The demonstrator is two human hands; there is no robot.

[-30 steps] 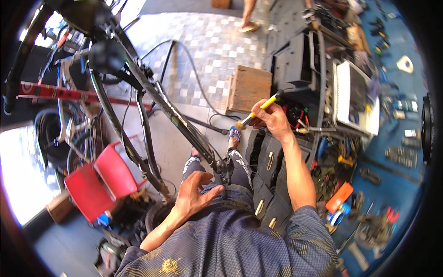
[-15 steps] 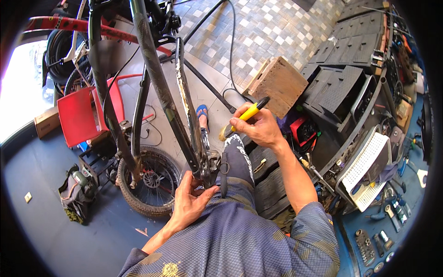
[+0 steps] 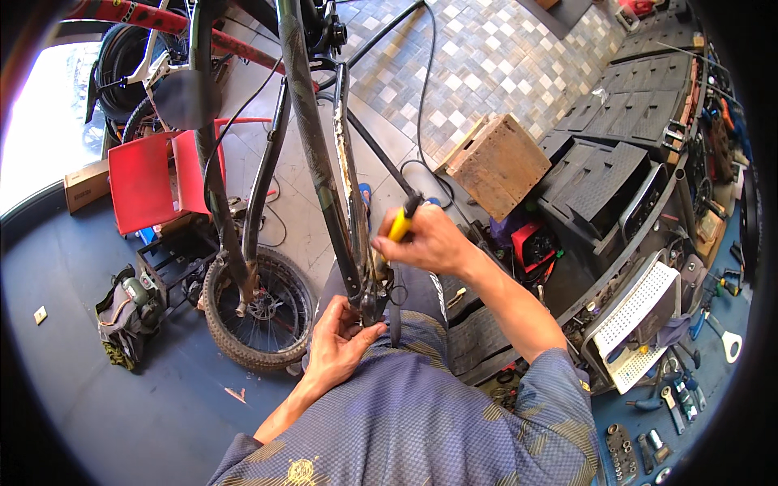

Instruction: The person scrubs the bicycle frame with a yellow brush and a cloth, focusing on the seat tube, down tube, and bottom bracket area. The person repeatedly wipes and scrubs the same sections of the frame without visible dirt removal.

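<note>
The right hand (image 3: 423, 240) is grasping a brush (image 3: 399, 225), its fingers clenching round the handle. That handle is showing bright yellow along its middle and black at its upper end, and it is leaning, with the black end lying up and to the right. The bristle end is pointing down toward the lower end of a bicycle frame (image 3: 316, 154); blur is hiding whether it is touching.

The frame is standing in front of the person, its long tubes running down toward the lap. It is wearing a dark, nearly black finish, with a mottled greenish pattern showing on the thickest tube. A slimmer tube beside it is bearing a pale, uneven streak (image 3: 341, 138) along its length. At the bottom, the tubes are meeting a dark metal fitting (image 3: 373, 300), and a thin loop is hanging just to its right.

The left hand (image 3: 340, 343) is holding this lower end from below, thumb and fingers closing around it, though the frame is partly hiding the fingertips. To the left, a knobbly-tyred wheel (image 3: 215, 314) is resting on the floor near a red chair (image 3: 143, 185).
</note>
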